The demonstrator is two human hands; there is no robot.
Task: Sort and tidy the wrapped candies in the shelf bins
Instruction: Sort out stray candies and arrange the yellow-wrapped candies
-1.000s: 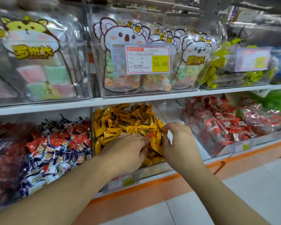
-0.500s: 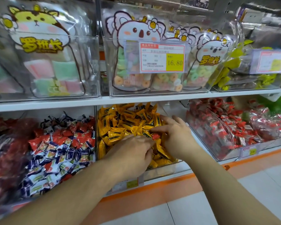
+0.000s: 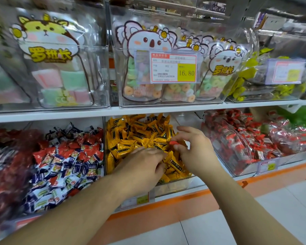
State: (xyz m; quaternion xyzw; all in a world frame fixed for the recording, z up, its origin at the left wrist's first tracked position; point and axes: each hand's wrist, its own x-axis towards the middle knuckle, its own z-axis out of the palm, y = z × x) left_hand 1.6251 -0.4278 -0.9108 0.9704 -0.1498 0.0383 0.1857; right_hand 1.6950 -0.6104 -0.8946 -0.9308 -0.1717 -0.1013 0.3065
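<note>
A clear bin on the lower shelf holds a heap of yellow wrapped candies. Over its right side my right hand pinches a small red-wrapped candy between thumb and fingertips. My left hand lies palm down on the front of the yellow heap, fingers curled into the wrappers; what the fingertips hold is hidden. To the right stands a bin of red-and-clear wrapped candies. To the left is a bin of red, white and blue wrapped candies.
The upper shelf carries clear bins of bagged gummy candies, one with a price tag reading 16.80. A white shelf edge runs between the levels. An orange strip edges the shelf base above the tiled floor.
My right hand has lifted a red candy out of the yellow heap and opened its other fingers. The left hand stays on the heap. The camera has moved closer.
</note>
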